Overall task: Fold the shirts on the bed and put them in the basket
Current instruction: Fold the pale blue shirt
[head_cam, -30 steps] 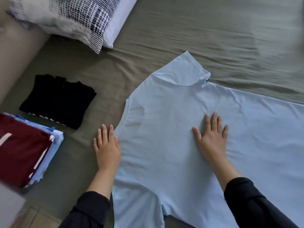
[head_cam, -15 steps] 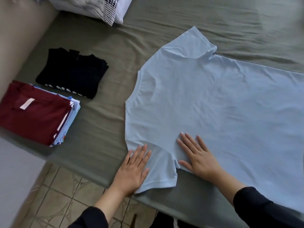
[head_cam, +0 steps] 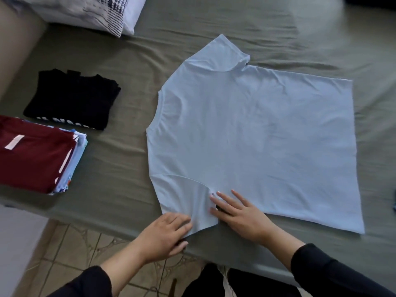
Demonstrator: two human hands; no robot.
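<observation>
Head view: a pale blue cotton T-shirt [head_cam: 257, 136] is laid flat on the olive-green bed sheet [head_cam: 107, 168], neckline toward the left and hem toward the right. The near sleeve [head_cam: 192, 200] lies at the bed's front edge. It is touched at its lower corner by the left hand [head_cam: 165, 234], whose fingers appear to lie on the cloth edge; whether the cloth is pinched cannot be told. The right hand [head_cam: 237, 213] is pressed flat with fingers spread just beside the armpit seam. A folded black shirt [head_cam: 72, 99] and a stack of folded shirts topped by a maroon one [head_cam: 32, 155] lie well apart on the left. No basket is seen. The sleeve fold is judged to be the step in hand: the body should be held down while the sleeve is drawn inward along a straight line, and wrinkles smoothed out before the fold is pressed.
</observation>
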